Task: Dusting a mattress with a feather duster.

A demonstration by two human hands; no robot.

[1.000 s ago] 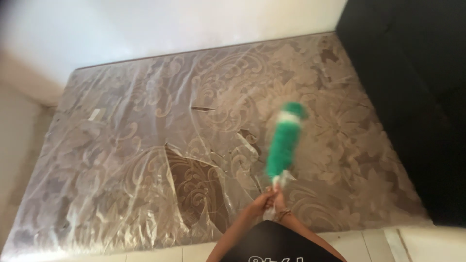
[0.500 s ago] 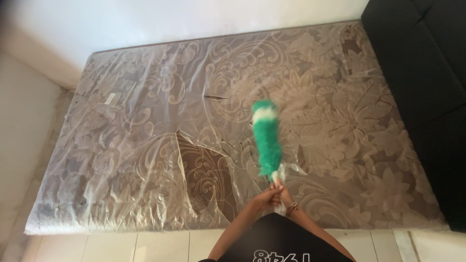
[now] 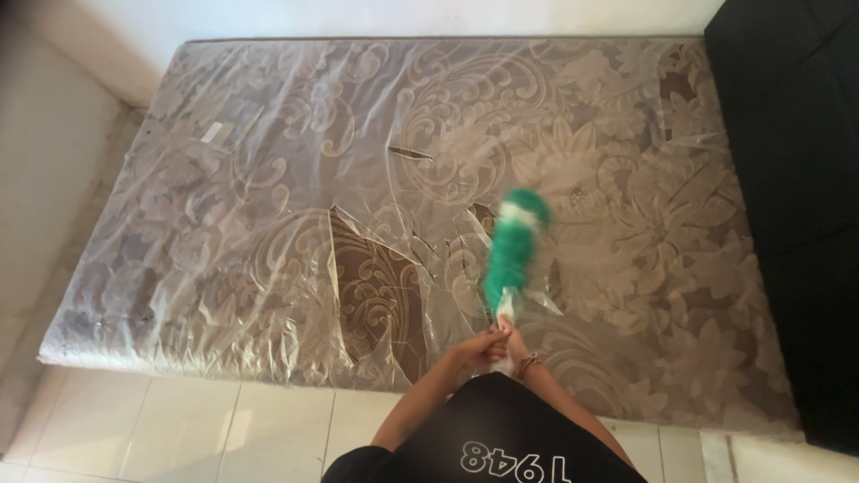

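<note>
Both hands, left hand (image 3: pixel 476 343) and right hand (image 3: pixel 512 341), are gripping together a green duster (image 3: pixel 512 250), which is reaching ahead over a plastic-wrapped mattress (image 3: pixel 268 224).

A mattress (image 3: pixel 268 224) lies on the floor (image 3: pixel 224 429) in front of me, its far edge against the wall (image 3: pixel 403 13). A sofa (image 3: pixel 796 179) stands just beside it on my right. My 2 hands meet over its near edge, right of the middle: my left hand (image 3: pixel 479 344) and my right hand (image 3: pixel 512 344) touch, both around the duster (image 3: pixel 512 250), which reaches away from me over the mattress. A rip (image 3: pixel 376 295) in the wrap lies just left of the duster.
</note>
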